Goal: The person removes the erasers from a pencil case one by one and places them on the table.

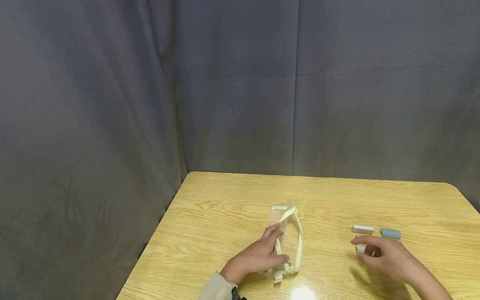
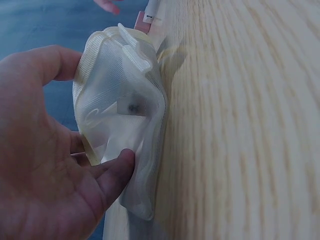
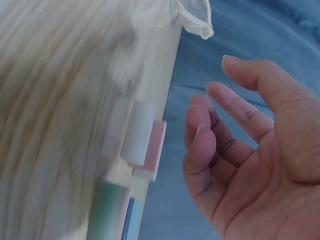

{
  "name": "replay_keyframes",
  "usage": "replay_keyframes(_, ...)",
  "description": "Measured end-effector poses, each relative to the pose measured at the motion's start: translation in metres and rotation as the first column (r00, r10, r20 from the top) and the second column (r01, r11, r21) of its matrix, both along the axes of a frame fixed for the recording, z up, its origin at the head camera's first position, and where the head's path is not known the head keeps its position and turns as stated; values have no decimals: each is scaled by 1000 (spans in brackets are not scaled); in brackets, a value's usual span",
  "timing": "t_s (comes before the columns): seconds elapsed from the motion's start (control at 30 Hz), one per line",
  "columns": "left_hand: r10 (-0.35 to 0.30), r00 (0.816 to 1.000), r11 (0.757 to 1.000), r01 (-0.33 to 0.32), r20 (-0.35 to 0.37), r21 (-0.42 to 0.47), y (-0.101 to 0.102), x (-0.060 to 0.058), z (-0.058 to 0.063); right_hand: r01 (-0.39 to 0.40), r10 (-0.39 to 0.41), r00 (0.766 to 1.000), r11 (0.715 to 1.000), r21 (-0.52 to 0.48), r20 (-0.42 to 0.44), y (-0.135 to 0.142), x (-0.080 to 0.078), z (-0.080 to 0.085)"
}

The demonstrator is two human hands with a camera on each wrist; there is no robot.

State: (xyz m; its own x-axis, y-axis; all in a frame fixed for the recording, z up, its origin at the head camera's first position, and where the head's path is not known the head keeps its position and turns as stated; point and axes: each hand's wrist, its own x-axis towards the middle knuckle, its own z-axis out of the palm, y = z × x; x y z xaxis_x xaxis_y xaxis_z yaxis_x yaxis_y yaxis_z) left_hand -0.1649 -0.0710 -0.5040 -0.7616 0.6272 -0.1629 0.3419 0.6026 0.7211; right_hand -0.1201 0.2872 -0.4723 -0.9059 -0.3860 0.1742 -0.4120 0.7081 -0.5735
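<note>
A pale mesh zipper pouch [image 1: 293,241] lies on the table with its mouth spread apart. My left hand [image 1: 262,254] holds it by the rim, thumb and fingers set apart along the edge. Through the mesh shows a whitish piece with a dark mark [image 2: 132,107]. My right hand [image 1: 386,254] hovers over the table at the right, fingers loosely bent, nothing between them in the right wrist view. Beside its fingertips lies a small white block [image 3: 139,131], overlapping a pink block [image 3: 156,150] in that view.
Beyond the right hand are a whitish block [image 1: 362,229] and a blue block [image 1: 390,233]. The wooden table [image 1: 225,200] has rounded far corners. A grey-blue curtain [image 1: 240,104] hangs behind it and along the left.
</note>
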Motion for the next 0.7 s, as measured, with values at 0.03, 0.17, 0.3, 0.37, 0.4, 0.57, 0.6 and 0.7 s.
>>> replay_keyframes(0.03, 0, 1000, 1000, 0, -1, -1, 0, 0, 0, 1, -1, 1000, 1000, -3, 8, -3, -1, 0)
replay_keyframes(0.17, 0, 1000, 1000, 0, -10, -8, 0, 1, 1, -14, 14, 999, 1000, -6, 36, -14, -3, 3)
replay_keyframes(0.3, -3, 1000, 1000, 3, -6, -10, 0, 2, 2, -23, 23, 999, 1000, 0, 49, -25, -7, 5)
replay_keyframes(0.37, -6, 1000, 1000, 6, -2, -7, 0, 2, 2, -32, 32, 998, 999, -3, 50, -32, -9, 6)
replay_keyframes(0.4, -8, 1000, 1000, 8, 2, -5, 0, 2, 2, -39, 39, 998, 999, -7, 55, -35, -10, 7)
replay_keyframes(0.57, -13, 1000, 1000, 13, -2, 2, 0, 2, 2, -64, 67, 993, 998, -29, 95, -55, -14, 8)
replay_keyframes(0.6, -11, 1000, 1000, 11, 0, 2, 1, 3, 2, -68, 71, 992, 997, -33, 101, -59, -14, 7)
replay_keyframes(0.7, 4, 1000, 1000, -4, 15, 2, 2, 3, 2, -82, 87, 991, 996, -45, 106, -70, -16, 6)
